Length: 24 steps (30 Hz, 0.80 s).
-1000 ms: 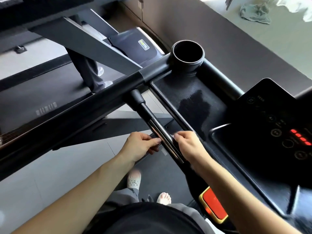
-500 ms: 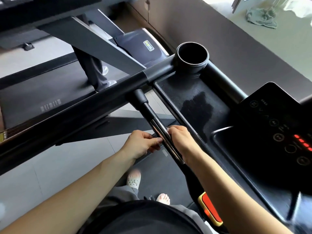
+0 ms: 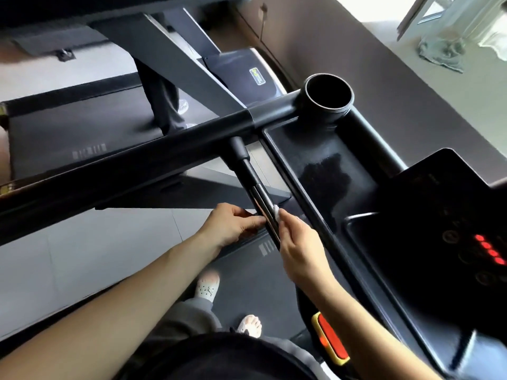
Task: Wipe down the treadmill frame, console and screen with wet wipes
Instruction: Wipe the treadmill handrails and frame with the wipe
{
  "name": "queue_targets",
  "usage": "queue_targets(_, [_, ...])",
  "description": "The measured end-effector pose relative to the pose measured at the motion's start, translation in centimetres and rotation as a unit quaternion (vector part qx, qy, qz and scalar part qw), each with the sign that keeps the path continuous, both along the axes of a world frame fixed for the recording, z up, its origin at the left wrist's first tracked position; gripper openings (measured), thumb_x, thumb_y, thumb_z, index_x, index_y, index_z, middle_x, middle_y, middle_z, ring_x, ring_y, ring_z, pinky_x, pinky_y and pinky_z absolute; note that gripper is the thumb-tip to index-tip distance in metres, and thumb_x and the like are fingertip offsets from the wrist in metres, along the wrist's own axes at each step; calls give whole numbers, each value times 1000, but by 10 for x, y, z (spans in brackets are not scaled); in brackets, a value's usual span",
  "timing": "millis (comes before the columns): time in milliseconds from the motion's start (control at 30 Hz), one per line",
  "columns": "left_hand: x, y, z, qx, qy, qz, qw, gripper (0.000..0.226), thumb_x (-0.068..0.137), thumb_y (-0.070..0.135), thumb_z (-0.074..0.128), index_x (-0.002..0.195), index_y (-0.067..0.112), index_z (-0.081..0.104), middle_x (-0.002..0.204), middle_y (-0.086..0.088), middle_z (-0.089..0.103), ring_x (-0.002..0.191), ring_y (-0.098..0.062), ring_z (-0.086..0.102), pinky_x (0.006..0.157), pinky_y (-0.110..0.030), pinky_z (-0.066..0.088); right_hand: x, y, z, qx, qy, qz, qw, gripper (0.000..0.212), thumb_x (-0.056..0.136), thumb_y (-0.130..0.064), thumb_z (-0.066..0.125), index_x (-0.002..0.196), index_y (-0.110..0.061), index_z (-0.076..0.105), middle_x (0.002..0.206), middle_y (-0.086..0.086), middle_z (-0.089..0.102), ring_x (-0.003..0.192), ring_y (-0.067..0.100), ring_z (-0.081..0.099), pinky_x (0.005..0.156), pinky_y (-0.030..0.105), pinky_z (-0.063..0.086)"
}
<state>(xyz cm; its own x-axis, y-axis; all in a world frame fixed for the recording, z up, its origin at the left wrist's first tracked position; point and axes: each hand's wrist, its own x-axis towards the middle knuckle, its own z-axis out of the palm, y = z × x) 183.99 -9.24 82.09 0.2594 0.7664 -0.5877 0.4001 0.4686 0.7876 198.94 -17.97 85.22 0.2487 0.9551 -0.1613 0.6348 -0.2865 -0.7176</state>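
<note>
Two hands, one bar: both are at the short black grip bar with shiny metal sensor plates (image 3: 264, 208). It juts toward the person from the long black handrail (image 3: 137, 165), just beside the shallow black console tray (image 3: 290, 138).
Right hand (image 3: 299, 250): fingers bunched, pinching a small wadded white wet wipe (image 3: 276, 211) against the bar's right side, on the metal plates.
Left hand (image 3: 233, 226): fingers bent, thumb and tips drawn together at the bar's left side, opposite the wipe. I cannot tell whether they pinch the bar or only steady it.
Step in hand: wiping the grip bar, by the look of it.
Doing it well: the wad is small and meets only one face, so open it out and wrap it round the bar. Then draw it along the whole length, from the handrail joint to the near end, minding the seams between the plates.
Watch for: the dark control panel with red lights (image 3: 452, 215) sits close by on the right, so keep drips off it.
</note>
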Motion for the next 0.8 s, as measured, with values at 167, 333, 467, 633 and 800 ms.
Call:
queue_targets(167, [4, -13, -8, 8, -44, 57, 997, 27, 82, 35, 84, 90, 11, 78, 73, 1, 75, 67, -10, 67, 63, -22, 49, -13, 5, -9, 67, -141, 121, 980, 43, 86, -2, 49, 128, -10, 48, 124, 5, 54, 105, 32, 58, 83, 42, 51])
queue_targets(333, [10, -32, -9, -8, -86, 111, 990, 20, 91, 29, 77, 92, 9, 78, 71, 2, 73, 64, -9, 66, 55, -16, 46, -5, 1, -15, 40, -224, 171, 959, 54, 90, -15, 32, 143, -3, 37, 139, 14, 47, 116, 38, 55, 88, 43, 50])
queue_targets(467, [14, -43, -9, 16, -91, 187, 978, 13, 93, 27, 74, 88, 16, 76, 70, 7, 72, 65, -7, 67, 59, -19, 47, 7, -30, -18, 16, -273, 216, 937, 66, 97, -15, 39, 157, 1, 18, 163, 24, 24, 147, 35, 31, 117, 41, 36])
queue_targets(633, [16, -59, 7, 91, -143, 249, 954, 7, 95, 14, 70, 100, 9, 74, 82, -3, 73, 70, -7, 68, 60, -18, 52, -8, 4, -21, 20, -286, 221, 932, 69, 94, -21, 24, 157, 4, 16, 164, 28, 18, 149, 38, 28, 120, 42, 32])
queue_targets(800, [13, -67, 9, 164, -127, 229, 951, 7, 95, 5, 67, 96, 9, 71, 83, -5, 71, 65, -7, 66, 58, -15, 48, 6, -35, -19, 60, -339, 283, 895, 63, 94, -12, 34, 155, 3, 29, 165, 18, 17, 152, 40, 21, 121, 44, 31])
